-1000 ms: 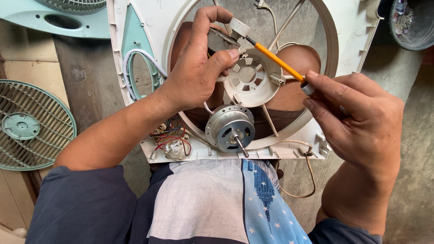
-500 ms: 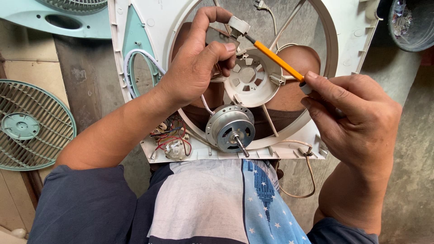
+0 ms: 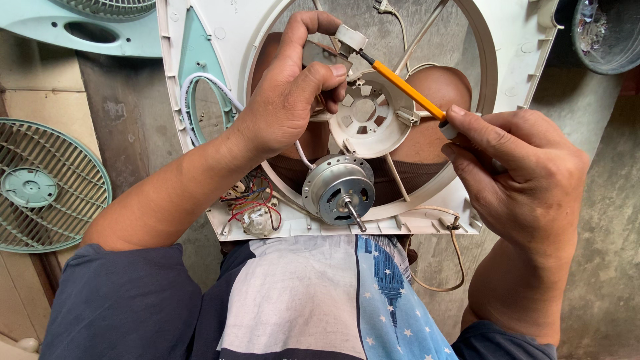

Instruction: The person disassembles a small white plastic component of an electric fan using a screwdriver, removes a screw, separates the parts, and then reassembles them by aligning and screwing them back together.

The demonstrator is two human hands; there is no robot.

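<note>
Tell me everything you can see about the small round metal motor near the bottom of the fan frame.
The motor is a round, silvery metal can with a bluish-grey face and a short steel shaft jutting toward the camera. It lies loose on the lower rim of the white fan frame, below the empty round motor mount. A white wire runs up from it toward the left hand. Neither hand touches it.

Even, soft daylight, fairly bright. No glare except a mild sheen on the round silver metal motor (image 3: pixel 338 189). Faint shadows under both forearms. Centre sharp; wide-angle stretch bends the edges, corners slightly soft.
</note>
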